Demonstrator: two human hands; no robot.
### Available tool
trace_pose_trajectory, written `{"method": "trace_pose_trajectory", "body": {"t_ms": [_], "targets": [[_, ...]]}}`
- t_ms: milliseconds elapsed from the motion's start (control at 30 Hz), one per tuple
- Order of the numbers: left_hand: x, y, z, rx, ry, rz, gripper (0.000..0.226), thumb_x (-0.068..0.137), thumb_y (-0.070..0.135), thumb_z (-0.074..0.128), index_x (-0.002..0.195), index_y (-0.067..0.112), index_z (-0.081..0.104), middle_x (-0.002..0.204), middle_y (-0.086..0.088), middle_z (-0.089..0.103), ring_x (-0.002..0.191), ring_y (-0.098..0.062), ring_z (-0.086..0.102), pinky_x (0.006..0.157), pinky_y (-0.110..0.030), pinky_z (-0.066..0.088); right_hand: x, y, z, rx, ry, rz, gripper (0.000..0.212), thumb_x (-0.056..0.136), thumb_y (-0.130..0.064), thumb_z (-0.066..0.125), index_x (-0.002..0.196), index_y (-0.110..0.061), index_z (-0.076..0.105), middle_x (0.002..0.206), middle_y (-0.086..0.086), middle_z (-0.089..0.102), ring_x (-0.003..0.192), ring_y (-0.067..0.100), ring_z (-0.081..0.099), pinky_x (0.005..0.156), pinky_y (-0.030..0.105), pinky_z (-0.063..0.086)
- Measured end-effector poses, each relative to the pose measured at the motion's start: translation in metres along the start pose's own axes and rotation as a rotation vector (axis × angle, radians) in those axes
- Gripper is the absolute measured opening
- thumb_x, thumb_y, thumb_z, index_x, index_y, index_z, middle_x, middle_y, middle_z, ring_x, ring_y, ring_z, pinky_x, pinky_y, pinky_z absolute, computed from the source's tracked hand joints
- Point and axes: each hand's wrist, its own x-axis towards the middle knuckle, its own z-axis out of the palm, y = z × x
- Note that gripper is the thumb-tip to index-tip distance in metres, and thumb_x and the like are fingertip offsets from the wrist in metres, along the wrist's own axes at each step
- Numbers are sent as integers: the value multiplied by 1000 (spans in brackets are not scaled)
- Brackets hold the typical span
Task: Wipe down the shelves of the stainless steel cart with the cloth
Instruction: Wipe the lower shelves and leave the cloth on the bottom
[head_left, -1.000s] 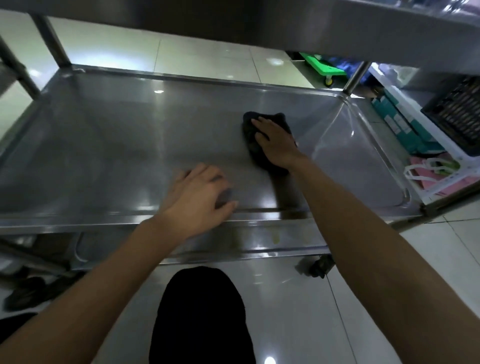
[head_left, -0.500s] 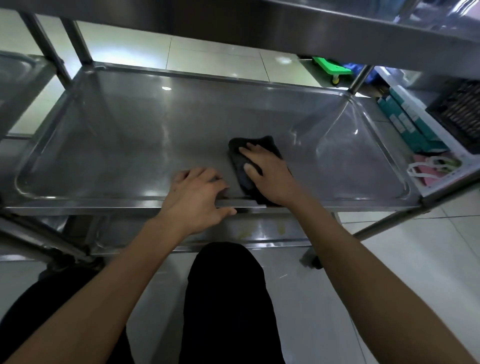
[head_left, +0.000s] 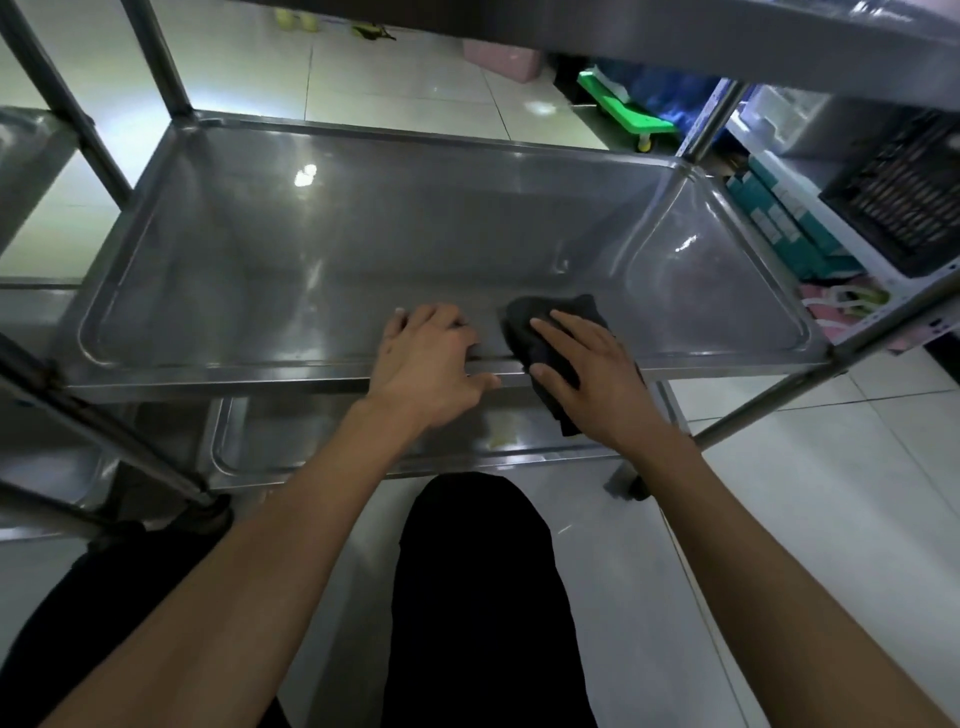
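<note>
Pale glossy floor tiles (head_left: 810, 499) surround a stainless steel cart (head_left: 171, 78) seen from above, person crouched in front, dark-trousered knee (head_left: 467, 571) below the arms. Middle shelf (head_left: 363, 249): shallow steel tray with raised rim, ceiling lights reflected near its far left part. Upper shelf (head_left: 675, 36) cuts across the top edge of view; lower shelf (head_left: 311, 441) shows under the middle shelf's near edge.

Left hand (head_left: 426, 369): palm down on the near rim of the middle shelf, fingers spread and curled over onto the tray floor, thumb along the rim's outer face. Grips nothing but the rim.

Right hand (head_left: 587, 379): just beside the left, not touching it. Flat, fingers extended, pressing a dark cloth (head_left: 550, 322) onto the shelf at the near edge, right of centre. Cloth bunches out ahead of the fingertips onto the tray floor; a tail of it hangs over the near rim below the palm. Thumb lies on the cloth's left side.

Right of the cart: white rack with teal boxes (head_left: 779, 218) and a black slatted crate (head_left: 904, 197). Beyond the far edge: green wheeled dolly (head_left: 623, 111) on the floor, pink box (head_left: 498, 57) further back.
</note>
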Motion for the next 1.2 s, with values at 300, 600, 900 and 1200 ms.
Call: {"method": "trace_pose_trajectory", "body": {"t_ms": [300, 600, 900, 1200], "targets": [[4, -5, 11, 19, 47, 84, 54, 91, 55, 58, 136, 27, 55, 145, 5, 45, 145, -19, 27, 121, -53, 15, -11, -8, 20, 89, 252, -11, 38, 101, -36, 48, 136, -22, 57, 143, 4, 55, 132, 30, 47, 111, 53, 36], [-73, -56, 21, -118, 488, 295, 22, 91, 14, 64, 111, 12, 73, 107, -4, 66, 99, -28, 59, 79, -41, 44, -64, -50, 56, 270, 323, -151, 35, 95, -15, 57, 129, -14, 64, 139, 5, 56, 124, 30, 50, 104, 45, 44], [-99, -116, 75, -92, 72, 71, 31, 93, 19, 59, 123, 15, 68, 115, -6, 67, 107, -29, 57, 86, -43, 50, -48, -30, 132, 357, 146, -11, 33, 96, -10, 62, 129, -15, 66, 139, 4, 57, 125, 28, 50, 108, 39, 41], [-97, -162, 122, -33, -264, -183, 29, 94, 23, 53, 119, 18, 65, 118, -11, 63, 111, -34, 54, 91, -46, 49, 18, -41, 207, 536, 22, 122, 32, 98, -15, 58, 129, -11, 64, 121, 5, 66, 109, 18, 59, 99, 36, 49]]}}
